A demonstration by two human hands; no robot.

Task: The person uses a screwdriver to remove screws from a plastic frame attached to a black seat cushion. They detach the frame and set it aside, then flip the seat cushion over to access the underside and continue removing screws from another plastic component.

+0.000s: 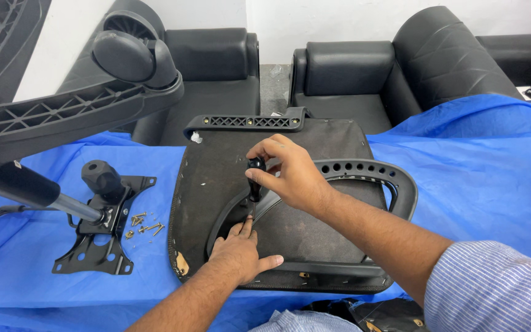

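— Fingers (264, 161) of the right hand (290, 175) curled tight round the black handle of a screwdriver (255, 181), thumb and forefinger pinching its top. Held upright, tip down over the chair seat underside (216, 178).

— And the left hand (238, 255)?

— Lying palm down on the seat, fingers together and flat, thumb out to the side. Fingertips pressed against the black plastic armrest (364, 175) just below the screwdriver tip. Gripping nothing, only pressing.

— Position of the seat?

— Upside down on a blue cloth (480, 166), near the middle, dark fabric underside up. Curved armrest laid across it, reaching to the right edge. Second armrest (250, 121), with a row of holes, along the far edge.

— Anything to the left?

— Black metal tilt mechanism plate (96, 237) flat on the cloth, with a knob and a lever ending in a black grip. Small heap of brass-coloured screws (142, 226) just beside it, between plate and seat. Above that, a chair base leg with caster wheel (133, 55), looming close to the camera.

— Behind?

— Black leather sofas (351, 74) along a white wall. Striped sleeve (493, 289) on the right arm, bottom right.
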